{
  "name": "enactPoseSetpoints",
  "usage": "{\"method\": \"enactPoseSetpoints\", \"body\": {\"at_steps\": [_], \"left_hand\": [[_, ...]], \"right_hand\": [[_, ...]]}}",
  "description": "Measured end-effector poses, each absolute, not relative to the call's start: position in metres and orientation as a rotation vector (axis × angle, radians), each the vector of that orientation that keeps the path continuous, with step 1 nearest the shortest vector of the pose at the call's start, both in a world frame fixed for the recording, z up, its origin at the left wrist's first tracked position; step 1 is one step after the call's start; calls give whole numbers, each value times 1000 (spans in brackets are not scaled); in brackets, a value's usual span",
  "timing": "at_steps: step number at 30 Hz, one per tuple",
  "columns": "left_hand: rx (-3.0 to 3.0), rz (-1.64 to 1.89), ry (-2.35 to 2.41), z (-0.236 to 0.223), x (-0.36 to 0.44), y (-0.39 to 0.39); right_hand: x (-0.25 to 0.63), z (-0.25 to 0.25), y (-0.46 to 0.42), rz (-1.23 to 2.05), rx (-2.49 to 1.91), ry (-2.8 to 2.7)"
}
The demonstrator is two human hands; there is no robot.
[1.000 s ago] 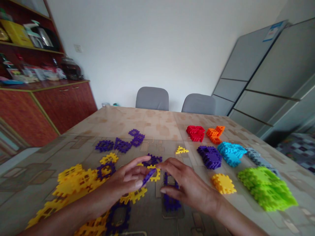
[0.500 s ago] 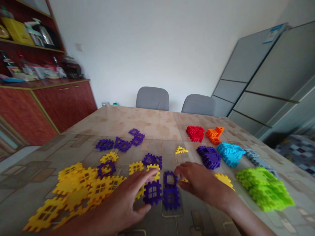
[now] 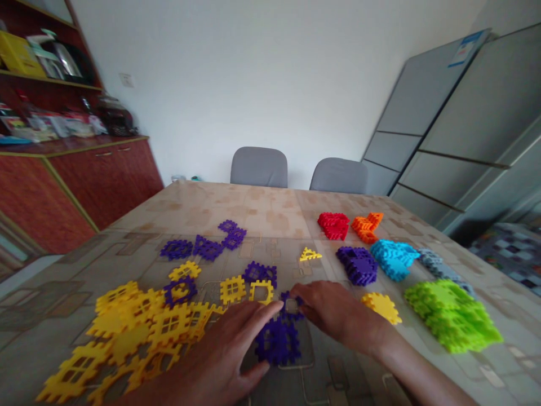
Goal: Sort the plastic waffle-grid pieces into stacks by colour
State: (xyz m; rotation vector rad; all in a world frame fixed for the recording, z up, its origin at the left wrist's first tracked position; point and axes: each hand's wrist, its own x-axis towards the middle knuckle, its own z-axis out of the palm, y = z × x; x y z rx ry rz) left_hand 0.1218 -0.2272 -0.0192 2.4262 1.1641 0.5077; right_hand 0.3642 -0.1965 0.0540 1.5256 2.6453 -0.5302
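Two purple window pieces (image 3: 278, 341), flat plastic building tiles with toothed edges, lie side by side between my hands, close together or overlapping. A purple square frame (image 3: 291, 306) lies just beyond them. My left hand (image 3: 230, 341) hovers along their left side, thumb spread away from the fingers, holding nothing. My right hand (image 3: 327, 307) has its fingers curled over the right edge of the square frame, fingertips and thumb closed on it. Beyond my left fingertips are a yellow square frame (image 3: 261, 283) and a yellow window tile (image 3: 233, 289).
A yellow tile heap (image 3: 131, 338) covers the near left. Several purple tiles (image 3: 207, 248) lie behind it. At right stand a purple stack (image 3: 359, 268), red stack (image 3: 333, 225), orange stack (image 3: 367, 227), blue stack (image 3: 394, 259) and green stack (image 3: 454, 316). A yellow triangle (image 3: 310, 254) lies mid-table.
My right hand has moved left onto the square frame, uncovering a yellow tile on the right. My left hand has shifted slightly right, and the two purple window pieces are closer together.
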Motion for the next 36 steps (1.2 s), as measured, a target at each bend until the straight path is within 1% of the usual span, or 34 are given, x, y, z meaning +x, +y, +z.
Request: {"method": "enactPoseSetpoints", "body": {"at_steps": [6, 10, 14, 17, 19, 21, 24, 28, 32, 36], "left_hand": [[2421, 417, 1126, -4, 154, -229], [2418, 467, 1191, -6, 149, -220], [2373, 639, 1292, 7, 116, -190], [2339, 752, 1376, 25, 80, -157], [2345, 759, 1429, 35, 55, -137], [2348, 643, 1424, 38, 31, -122], [2354, 464, 1409, 32, -2, -112], [2353, 388, 1423, 6, -34, -114], [2348, 391, 1391, -16, -50, -120], [2342, 416, 1315, -12, -54, -123]], "right_hand": [[384, 57, -183, -346, 1677, 2646], [390, 56, -183, -385, 1678, 2676], [381, 56, -189, -507, 1535, 2746], [373, 55, -190, -520, 1491, 2762], [369, 51, -187, -517, 1477, 2771], [366, 46, -180, -531, 1464, 2809], [360, 35, -165, -507, 1464, 2894], [340, 24, -136, -407, 1371, 2970], [315, 21, -108, -389, 1092, 3042], [299, 22, -91, -400, 834, 3056]]}}
